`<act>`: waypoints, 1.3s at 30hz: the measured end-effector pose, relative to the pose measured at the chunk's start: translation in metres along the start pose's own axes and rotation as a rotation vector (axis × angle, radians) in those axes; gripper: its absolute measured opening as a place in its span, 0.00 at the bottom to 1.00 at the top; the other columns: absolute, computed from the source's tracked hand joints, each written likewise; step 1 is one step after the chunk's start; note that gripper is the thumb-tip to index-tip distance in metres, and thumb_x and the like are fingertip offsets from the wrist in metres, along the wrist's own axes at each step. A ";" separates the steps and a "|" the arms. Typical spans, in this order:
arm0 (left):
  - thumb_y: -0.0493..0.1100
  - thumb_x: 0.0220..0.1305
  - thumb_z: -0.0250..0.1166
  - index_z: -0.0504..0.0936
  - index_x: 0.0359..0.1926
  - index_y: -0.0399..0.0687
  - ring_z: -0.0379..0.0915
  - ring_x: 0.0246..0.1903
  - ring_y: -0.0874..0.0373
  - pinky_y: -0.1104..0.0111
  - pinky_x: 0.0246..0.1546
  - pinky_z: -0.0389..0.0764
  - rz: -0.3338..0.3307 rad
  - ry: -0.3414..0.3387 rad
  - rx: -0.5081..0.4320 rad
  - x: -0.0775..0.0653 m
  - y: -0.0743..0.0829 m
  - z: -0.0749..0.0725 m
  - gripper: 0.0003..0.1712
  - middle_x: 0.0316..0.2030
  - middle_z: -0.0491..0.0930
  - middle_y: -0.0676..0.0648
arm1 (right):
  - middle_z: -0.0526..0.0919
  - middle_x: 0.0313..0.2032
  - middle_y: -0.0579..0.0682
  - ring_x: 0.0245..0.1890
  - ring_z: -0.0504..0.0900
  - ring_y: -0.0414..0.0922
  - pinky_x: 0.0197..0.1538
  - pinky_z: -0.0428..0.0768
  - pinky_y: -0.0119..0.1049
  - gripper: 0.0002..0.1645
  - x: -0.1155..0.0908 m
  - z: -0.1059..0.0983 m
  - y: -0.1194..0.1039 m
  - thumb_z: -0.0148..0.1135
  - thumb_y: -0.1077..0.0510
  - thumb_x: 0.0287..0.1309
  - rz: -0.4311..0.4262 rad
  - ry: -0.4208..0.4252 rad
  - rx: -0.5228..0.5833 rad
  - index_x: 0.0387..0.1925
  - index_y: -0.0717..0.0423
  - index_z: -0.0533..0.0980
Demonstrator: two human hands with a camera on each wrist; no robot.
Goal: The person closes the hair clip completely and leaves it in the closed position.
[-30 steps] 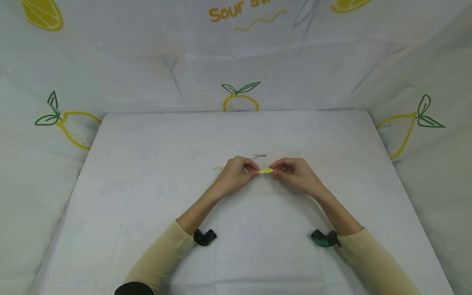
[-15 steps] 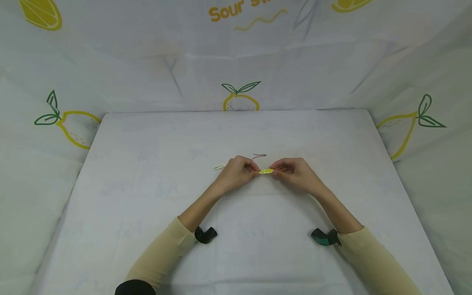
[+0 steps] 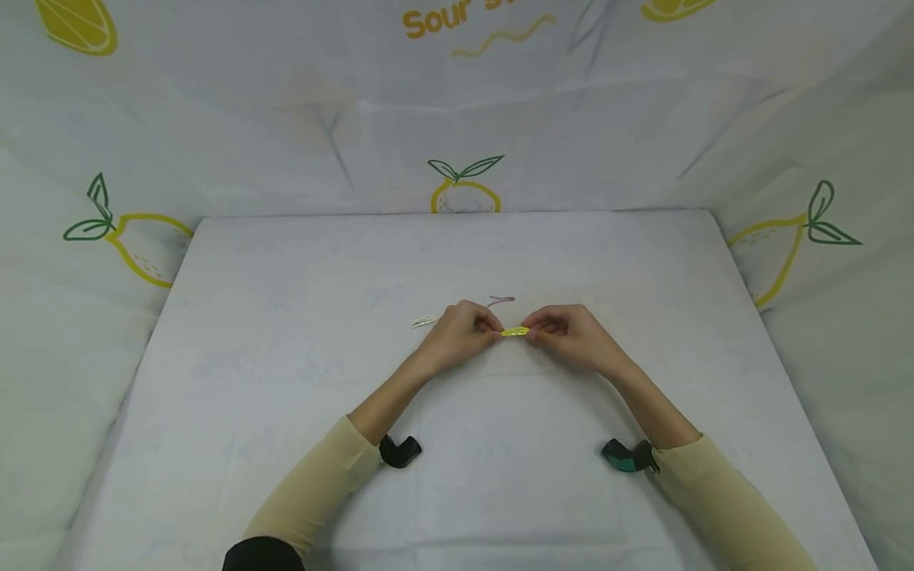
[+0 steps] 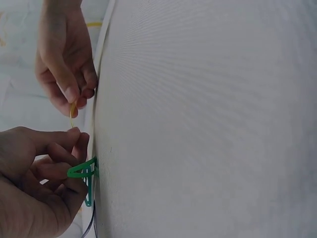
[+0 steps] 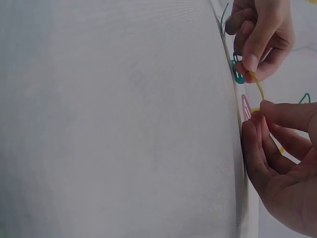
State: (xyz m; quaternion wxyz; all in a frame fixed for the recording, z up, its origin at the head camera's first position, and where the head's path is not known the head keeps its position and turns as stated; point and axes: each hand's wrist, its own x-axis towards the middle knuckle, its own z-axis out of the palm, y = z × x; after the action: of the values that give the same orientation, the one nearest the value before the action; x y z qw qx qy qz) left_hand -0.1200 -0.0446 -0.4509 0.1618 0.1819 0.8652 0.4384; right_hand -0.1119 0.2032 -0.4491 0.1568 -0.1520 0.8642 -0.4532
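Observation:
Between the hands is a yellow snap hair clip (image 3: 515, 331), held by its two ends over the white table. My left hand (image 3: 462, 331) pinches one end with thumb and fingertips. The other end is pinched by my right hand (image 3: 567, 337). In the right wrist view the clip (image 5: 259, 87) looks thin and slightly bowed, seen edge-on. A green hair clip (image 4: 80, 172) overlaps the left hand's lower fingers in the left wrist view, with a teal clip (image 4: 88, 194) right beside it.
Just beyond the hands a pinkish hair clip (image 3: 501, 300) lies on the white table (image 3: 457, 492). A pale clip (image 3: 424, 322) is partly covered by the left hand. White cloth with lemon prints (image 3: 466, 197) hangs along the back and sides.

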 end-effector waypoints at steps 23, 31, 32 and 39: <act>0.37 0.71 0.72 0.92 0.42 0.43 0.79 0.34 0.61 0.72 0.38 0.75 -0.037 -0.005 0.021 0.000 0.000 0.004 0.03 0.35 0.91 0.46 | 0.91 0.40 0.58 0.37 0.86 0.40 0.42 0.82 0.25 0.11 0.003 0.001 0.003 0.71 0.63 0.70 0.005 -0.015 0.007 0.50 0.63 0.87; 0.37 0.71 0.72 0.92 0.42 0.42 0.79 0.34 0.61 0.72 0.39 0.75 -0.031 -0.006 0.015 -0.001 0.002 0.003 0.04 0.35 0.91 0.45 | 0.91 0.40 0.58 0.38 0.85 0.40 0.43 0.82 0.24 0.10 0.002 0.001 0.005 0.70 0.63 0.71 0.009 -0.011 0.006 0.50 0.63 0.87; 0.37 0.71 0.72 0.92 0.42 0.42 0.79 0.34 0.61 0.72 0.39 0.75 -0.031 -0.005 0.016 -0.001 0.002 0.003 0.04 0.35 0.91 0.45 | 0.91 0.40 0.58 0.38 0.85 0.40 0.43 0.82 0.24 0.11 0.002 0.001 0.005 0.70 0.63 0.71 0.005 -0.012 0.010 0.50 0.64 0.87; 0.37 0.71 0.72 0.92 0.42 0.42 0.80 0.35 0.61 0.72 0.40 0.75 -0.036 -0.003 0.018 -0.001 0.001 0.004 0.04 0.35 0.92 0.45 | 0.91 0.39 0.58 0.36 0.85 0.38 0.42 0.83 0.25 0.10 0.002 0.002 0.005 0.70 0.63 0.70 0.010 -0.013 0.027 0.49 0.63 0.87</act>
State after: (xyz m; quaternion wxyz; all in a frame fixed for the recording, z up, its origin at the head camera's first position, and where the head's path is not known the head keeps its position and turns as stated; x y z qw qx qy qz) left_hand -0.1172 -0.0420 -0.4517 0.1696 0.1683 0.8719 0.4274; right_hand -0.1136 0.2037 -0.4540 0.1670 -0.1484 0.8577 -0.4631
